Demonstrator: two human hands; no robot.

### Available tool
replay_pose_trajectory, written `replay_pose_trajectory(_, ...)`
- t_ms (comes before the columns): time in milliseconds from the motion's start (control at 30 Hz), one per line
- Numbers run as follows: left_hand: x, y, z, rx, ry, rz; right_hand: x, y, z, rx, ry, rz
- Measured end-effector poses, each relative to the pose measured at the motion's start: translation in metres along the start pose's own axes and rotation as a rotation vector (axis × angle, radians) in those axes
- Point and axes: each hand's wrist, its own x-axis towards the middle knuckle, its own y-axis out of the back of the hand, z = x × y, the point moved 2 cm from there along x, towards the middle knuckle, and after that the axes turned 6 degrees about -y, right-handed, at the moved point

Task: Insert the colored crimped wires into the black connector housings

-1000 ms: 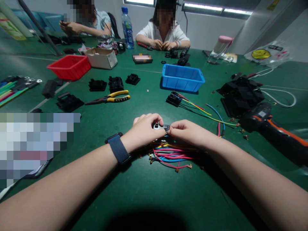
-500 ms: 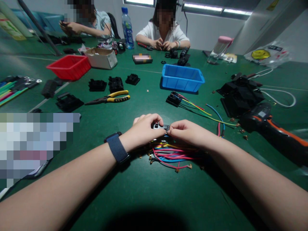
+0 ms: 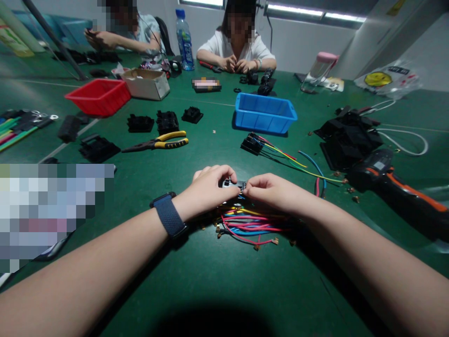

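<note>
A small black plastic housing [image 3: 239, 185] with square openings is gripped between the thumb and fingers of my left hand [image 3: 213, 186]. At its right edge, the thumb and forefinger of my right hand [image 3: 268, 189] are pinched together; what they pinch is too small and hidden to tell. A bit of blue shows just under the fingertips. Directly below both hands lies a bundle of red, blue and yellow wires [image 3: 250, 228] with brass terminals on their ends. Beyond my right hand rests another black housing [image 3: 251, 143] with coloured wires attached.
Yellow-handled pliers [image 3: 157, 142] lie ahead on the left, near several black housings [image 3: 167, 122]. Further back stand a red bin [image 3: 100, 97], a cardboard box [image 3: 147, 84] and a blue bin [image 3: 265, 114]. A black-and-orange power tool [image 3: 403, 192] lies at right. Two people sit across the table.
Both hands keep nearly the same hold on the housing. The whole view has shifted very slightly; nothing else has visibly moved.
</note>
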Motion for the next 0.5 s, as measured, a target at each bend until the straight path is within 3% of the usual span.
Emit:
replay_pose_trajectory(167,-0.006,0.009,-0.009,-0.041,-0.221,-0.074,-0.001,0.001,-0.003,-0.031,-0.013,0.009)
replay_pose_trajectory(500,-0.006,0.017,-0.025,-0.067,-0.373,-0.023,-0.002,0.003,-0.007,-0.135,-0.008,0.058)
